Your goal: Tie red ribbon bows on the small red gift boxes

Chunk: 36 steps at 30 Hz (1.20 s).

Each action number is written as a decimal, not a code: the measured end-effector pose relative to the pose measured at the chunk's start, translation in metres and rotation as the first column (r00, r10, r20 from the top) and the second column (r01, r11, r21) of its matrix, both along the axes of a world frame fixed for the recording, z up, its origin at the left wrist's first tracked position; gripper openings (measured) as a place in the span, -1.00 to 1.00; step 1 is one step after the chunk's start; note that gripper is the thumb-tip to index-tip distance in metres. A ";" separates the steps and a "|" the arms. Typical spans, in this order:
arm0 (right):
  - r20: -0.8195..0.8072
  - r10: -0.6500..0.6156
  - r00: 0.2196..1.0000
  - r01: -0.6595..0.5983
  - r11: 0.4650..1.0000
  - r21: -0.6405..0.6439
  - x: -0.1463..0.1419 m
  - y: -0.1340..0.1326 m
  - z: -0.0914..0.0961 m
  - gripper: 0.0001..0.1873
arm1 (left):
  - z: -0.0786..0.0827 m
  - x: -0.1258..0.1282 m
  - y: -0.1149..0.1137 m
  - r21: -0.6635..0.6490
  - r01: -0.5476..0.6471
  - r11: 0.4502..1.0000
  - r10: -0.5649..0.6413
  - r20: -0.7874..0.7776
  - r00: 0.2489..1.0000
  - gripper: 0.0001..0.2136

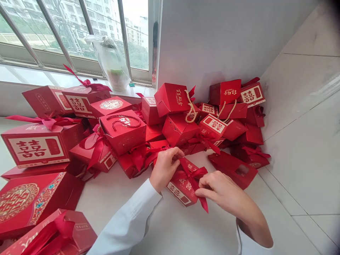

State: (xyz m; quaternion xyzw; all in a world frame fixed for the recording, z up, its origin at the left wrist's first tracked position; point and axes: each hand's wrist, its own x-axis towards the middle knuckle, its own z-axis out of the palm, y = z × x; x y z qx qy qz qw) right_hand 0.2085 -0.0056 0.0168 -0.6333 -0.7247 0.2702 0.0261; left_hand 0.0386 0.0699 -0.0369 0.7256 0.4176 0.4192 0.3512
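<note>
The left hand [166,170] and the right hand [223,193] work together on a small red gift box [180,189], which lies tilted on a white surface [170,230], its gold-lettered double-happiness panel facing the wearer. The box sits just below the middle of the view, between the two hands and touching both.

A red satin ribbon [193,175] crosses the box and gathers into a loose bow on its top, with one tail hanging past the lower edge at about five o'clock from the box. The left hand is narrowly closed, its fingers curled over the ribbon at the box's upper left corner. The right hand is also narrow, with thumb and forefinger pinching the ribbon near the bow. A white sleeve [127,219] covers the left forearm, and a white cuff [248,242] sits on the right.

A heap of similar red gift boxes [170,129], some with gold rope handles [190,106], spreads from nine o'clock round to two o'clock, with the nearest boxes just beside the left hand. A larger red box with a gold medallion [22,202] lies at eight o'clock. At eleven o'clock, a plastic bag [111,62] stands on the sill of a barred window [66,32].
</note>
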 end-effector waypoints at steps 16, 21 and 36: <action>-0.056 0.002 0.998 -0.005 0.998 -0.059 0.000 0.002 -0.001 -0.57 | -0.005 0.002 0.000 0.165 0.013 0.986 0.024 -0.218 0.976 -0.74; -0.065 0.004 0.998 -0.008 0.999 -0.051 0.000 0.001 -0.002 -0.55 | -0.004 0.001 -0.002 0.177 0.027 0.984 0.025 -0.281 0.959 -0.76; -0.243 -0.156 0.958 0.182 0.979 0.092 0.016 0.000 0.015 -0.71 | 0.020 -0.018 -0.005 -0.017 0.061 0.998 -0.064 -0.263 0.963 -0.77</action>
